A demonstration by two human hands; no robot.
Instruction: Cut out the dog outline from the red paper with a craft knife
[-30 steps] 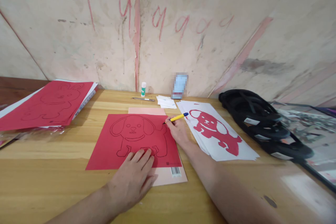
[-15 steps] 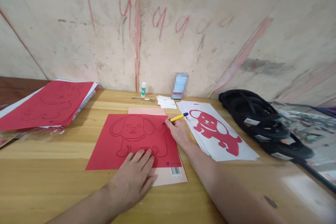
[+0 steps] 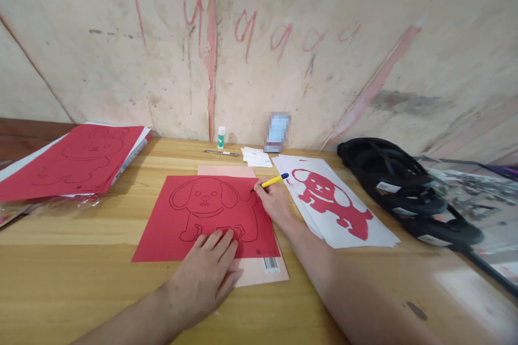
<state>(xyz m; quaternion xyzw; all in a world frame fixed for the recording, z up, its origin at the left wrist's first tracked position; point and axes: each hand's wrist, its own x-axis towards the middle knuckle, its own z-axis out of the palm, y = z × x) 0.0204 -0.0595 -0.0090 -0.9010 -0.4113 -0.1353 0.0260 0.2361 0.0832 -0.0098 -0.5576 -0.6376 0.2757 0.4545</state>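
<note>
A worn plaster wall (image 3: 283, 64) with red scrawls that read like a row of the digit 9 rises behind a wooden table (image 3: 81, 280). In the head view, the left hand (image 3: 206, 272) lies flat with its fingers spread and pressed on the lower edge of a red sheet (image 3: 162, 237), apparently to keep the paper from sliding. The sheet carries a black outline of a dog and lies on a pale pink card (image 3: 263, 275), whose barcode label shows at its near corner; the figures are too small to read. The right hand (image 3: 275, 202) pinches a yellow pen (image 3: 273, 181), its tip touching the sheet's right side at the outline. Just beside it lies a stack of white sheets with a red cut-out dog (image 3: 332, 202), perhaps kept near as a pattern. At the far left sits a pile of red sheets (image 3: 68, 161); a glue stick (image 3: 221, 137) stands by the wall, and black straps (image 3: 404, 188) lie at the right.
</note>
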